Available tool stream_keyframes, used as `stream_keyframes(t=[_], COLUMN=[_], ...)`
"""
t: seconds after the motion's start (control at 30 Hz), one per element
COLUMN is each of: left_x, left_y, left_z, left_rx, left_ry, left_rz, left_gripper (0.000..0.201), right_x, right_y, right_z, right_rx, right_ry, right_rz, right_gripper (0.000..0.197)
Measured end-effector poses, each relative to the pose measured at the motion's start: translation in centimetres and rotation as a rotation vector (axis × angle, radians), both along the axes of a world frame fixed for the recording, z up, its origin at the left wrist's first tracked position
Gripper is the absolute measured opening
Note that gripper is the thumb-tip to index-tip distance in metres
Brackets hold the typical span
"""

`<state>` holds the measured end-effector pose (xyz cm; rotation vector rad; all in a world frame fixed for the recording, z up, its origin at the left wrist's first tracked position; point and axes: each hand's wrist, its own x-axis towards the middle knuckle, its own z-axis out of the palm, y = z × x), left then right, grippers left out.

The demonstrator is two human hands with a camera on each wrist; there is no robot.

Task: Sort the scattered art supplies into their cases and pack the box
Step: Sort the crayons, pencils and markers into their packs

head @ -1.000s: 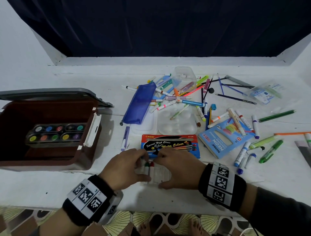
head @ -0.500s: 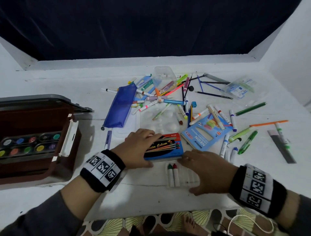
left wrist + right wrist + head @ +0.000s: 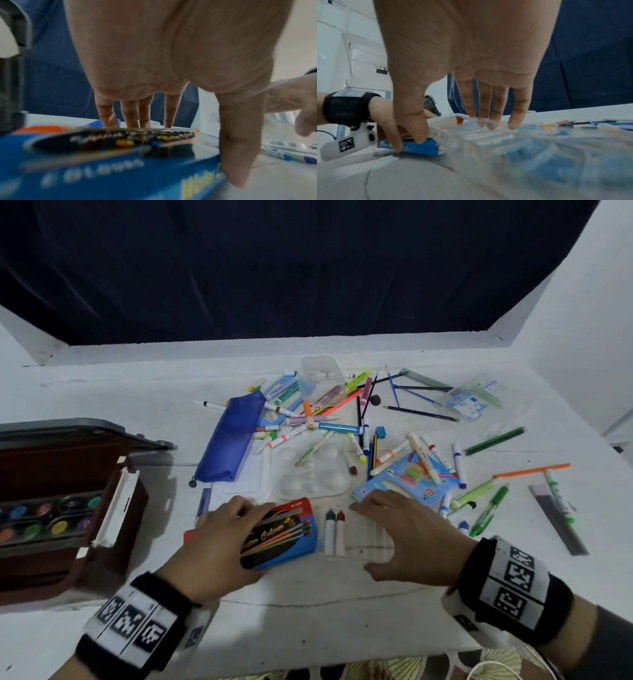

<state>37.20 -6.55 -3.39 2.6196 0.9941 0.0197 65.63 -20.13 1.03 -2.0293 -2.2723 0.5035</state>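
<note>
My left hand [image 3: 226, 537] grips a blue and red water colour box [image 3: 291, 532], fingers over its far edge and thumb on the near side; the left wrist view shows the box [image 3: 111, 166] under the palm. Just right of it lies a clear tube tray [image 3: 368, 539] holding two paint tubes [image 3: 334, 530] with green and red caps. My right hand [image 3: 407, 534] rests on the tray with spread, straight fingers [image 3: 517, 115]. At the far left stands the open brown box [image 3: 135, 501] with a paint-pan set [image 3: 48, 522] inside.
Behind the hands lie a blue pouch [image 3: 233, 436], a white palette [image 3: 313, 474], a blue neon pack [image 3: 404, 482] and several scattered markers and pencils [image 3: 486, 510]. A ruler [image 3: 558, 523] lies at the right. The table's front edge is close below my wrists.
My left hand left the tube tray, took hold of the water colour box and drew it nearer, turned beside the tray. The right hand stays on the tray.
</note>
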Motion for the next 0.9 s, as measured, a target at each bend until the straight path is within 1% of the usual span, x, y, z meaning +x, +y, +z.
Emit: stream_keyframes(t=[0.1, 0.2, 0.33, 0.43, 0.53, 0.73, 0.8, 0.9], left_x=[-2.2, -3.2, -3.2, -3.4, -4.0, -5.0, -4.9, -4.5], left_y=[-0.7, -1.2, -1.3, -1.2, -1.2, -1.1, -1.1, -0.9], left_z=[-0.3, -0.6, -0.5, -0.4, -0.2, -0.2, -0.2, -0.3], left_rx=[-0.094, -0.114, -0.100, -0.082, -0.085, -0.075, -0.081, -0.065], left_ry=[-0.134, -0.199, -0.250, -0.264, -0.283, -0.245, -0.253, -0.233], left_rz=[0.029, 0.035, 0.067, 0.089, 0.100, 0.097, 0.097, 0.075], left_gripper=[0.091, 0.091, 0.091, 0.093, 0.093, 0.091, 0.090, 0.090], right_x=[-0.6, -1.3, -2.2, -2.5, -2.4, -2.7, -3.0, -3.6], right_y=[1.2, 2.5, 3.7, 4.1, 4.3, 4.3, 4.4, 4.6], right_z=[-0.3, -0.7, -1.2, -1.4, -1.4, -1.1, -1.2, -1.3], right_rx=[0.030, 0.031, 0.050, 0.054, 0.059, 0.157, 0.141, 0.097], right_ry=[-0.042, -0.094, -0.023, 0.022, 0.047, 0.058, 0.062, 0.054], right_rz=[-0.061, -0.096, -0.093, -0.076, -0.098, -0.094, -0.044, 0.078], right_gripper=[0.083, 0.080, 0.076, 0.077, 0.080, 0.080, 0.079, 0.072])
